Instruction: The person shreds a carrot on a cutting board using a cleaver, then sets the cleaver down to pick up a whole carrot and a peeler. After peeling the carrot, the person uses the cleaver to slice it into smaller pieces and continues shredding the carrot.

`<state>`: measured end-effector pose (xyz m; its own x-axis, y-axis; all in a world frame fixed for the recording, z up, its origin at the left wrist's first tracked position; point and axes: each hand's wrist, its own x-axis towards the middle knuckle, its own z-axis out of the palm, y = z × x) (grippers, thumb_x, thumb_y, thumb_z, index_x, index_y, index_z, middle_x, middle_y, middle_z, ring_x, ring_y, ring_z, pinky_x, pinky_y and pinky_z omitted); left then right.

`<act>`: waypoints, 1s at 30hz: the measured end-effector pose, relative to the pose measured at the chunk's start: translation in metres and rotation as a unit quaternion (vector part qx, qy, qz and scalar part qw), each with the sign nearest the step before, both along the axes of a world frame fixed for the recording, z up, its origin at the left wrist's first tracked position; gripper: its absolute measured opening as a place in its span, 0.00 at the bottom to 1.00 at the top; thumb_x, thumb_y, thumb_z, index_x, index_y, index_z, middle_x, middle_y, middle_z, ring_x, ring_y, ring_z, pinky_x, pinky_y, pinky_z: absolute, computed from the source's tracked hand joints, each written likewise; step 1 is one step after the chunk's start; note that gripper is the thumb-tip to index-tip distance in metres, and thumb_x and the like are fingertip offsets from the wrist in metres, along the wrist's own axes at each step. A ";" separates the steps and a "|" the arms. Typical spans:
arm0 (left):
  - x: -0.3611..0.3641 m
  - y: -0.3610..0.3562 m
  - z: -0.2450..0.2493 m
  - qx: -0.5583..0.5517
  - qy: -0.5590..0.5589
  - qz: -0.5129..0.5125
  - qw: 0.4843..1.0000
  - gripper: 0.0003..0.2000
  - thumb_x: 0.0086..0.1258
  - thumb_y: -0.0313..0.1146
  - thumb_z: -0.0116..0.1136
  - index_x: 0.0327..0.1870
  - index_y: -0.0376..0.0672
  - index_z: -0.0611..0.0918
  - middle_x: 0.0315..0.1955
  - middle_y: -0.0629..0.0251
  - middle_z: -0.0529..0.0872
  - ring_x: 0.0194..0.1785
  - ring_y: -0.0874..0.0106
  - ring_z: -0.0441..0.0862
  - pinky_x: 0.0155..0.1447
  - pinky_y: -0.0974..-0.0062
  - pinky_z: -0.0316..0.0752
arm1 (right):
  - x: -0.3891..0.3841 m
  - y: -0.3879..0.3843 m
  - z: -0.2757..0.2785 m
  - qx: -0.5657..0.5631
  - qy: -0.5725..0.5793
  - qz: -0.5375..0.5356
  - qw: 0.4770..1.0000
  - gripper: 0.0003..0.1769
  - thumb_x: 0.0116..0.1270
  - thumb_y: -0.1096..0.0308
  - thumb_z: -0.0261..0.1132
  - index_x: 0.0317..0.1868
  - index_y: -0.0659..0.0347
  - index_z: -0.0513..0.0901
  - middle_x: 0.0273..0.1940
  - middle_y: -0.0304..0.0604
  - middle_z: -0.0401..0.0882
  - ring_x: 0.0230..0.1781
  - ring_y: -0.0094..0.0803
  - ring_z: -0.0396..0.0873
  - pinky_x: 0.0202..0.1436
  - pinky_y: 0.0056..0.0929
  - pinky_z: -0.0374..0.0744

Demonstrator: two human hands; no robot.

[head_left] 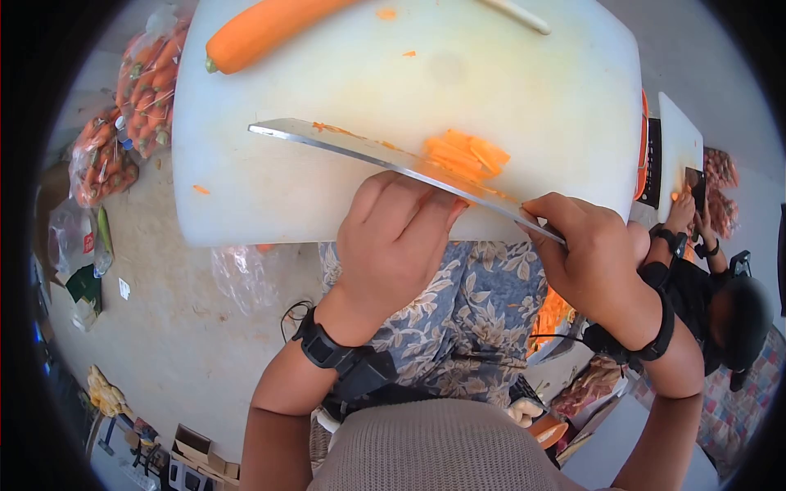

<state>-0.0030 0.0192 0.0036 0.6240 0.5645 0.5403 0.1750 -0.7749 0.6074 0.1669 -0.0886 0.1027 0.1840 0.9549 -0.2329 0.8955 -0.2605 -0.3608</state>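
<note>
My right hand [585, 254] grips the handle end of a large kitchen knife [344, 146], its wide blade slanting across the near part of the white cutting board [270, 192]. Curled beside the blade, my left hand [393, 237] holds down a carrot piece that is mostly hidden under the fingers. Just beyond the blade lies a small heap of carrot slices [467, 155]. Thin orange shreds cling to the knife. A whole peeled carrot [270, 33] rests at the board's far left, and a slim pale stick [520, 15] lies at the far right.
Plastic bags of carrots [151, 98] stand on the floor at left. A container of cut carrot [553, 319] sits below my right arm. At right, another person [712, 303] works with a blade at a second white board [679, 139].
</note>
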 end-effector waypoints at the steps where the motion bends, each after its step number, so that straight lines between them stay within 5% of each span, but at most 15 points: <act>1: -0.001 0.000 0.000 -0.004 -0.006 0.001 1.000 0.12 0.53 0.26 0.71 0.39 0.39 0.86 0.39 0.64 0.83 0.42 0.62 0.80 0.44 0.68 0.77 | 0.001 0.000 0.000 0.004 0.001 -0.001 1.000 0.10 0.53 0.77 0.67 0.36 0.60 0.79 0.26 0.47 0.80 0.28 0.47 0.82 0.32 0.41 0.79; 8: -0.016 -0.003 0.002 -0.006 -0.029 -0.002 1.000 0.15 0.53 0.28 0.74 0.42 0.40 0.87 0.40 0.63 0.81 0.42 0.66 0.78 0.45 0.71 0.73 | -0.002 -0.003 0.015 0.023 0.002 -0.028 0.999 0.08 0.60 0.74 0.68 0.40 0.62 0.82 0.28 0.49 0.82 0.29 0.46 0.82 0.31 0.40 0.78; 30: -0.013 -0.005 -0.004 0.019 0.038 -0.019 0.999 0.17 0.53 0.24 0.62 0.46 0.37 0.86 0.43 0.64 0.83 0.46 0.66 0.79 0.47 0.73 0.79 | -0.007 0.005 0.020 -0.023 -0.008 0.008 1.000 0.09 0.57 0.76 0.67 0.39 0.62 0.81 0.27 0.49 0.81 0.29 0.47 0.82 0.33 0.41 0.79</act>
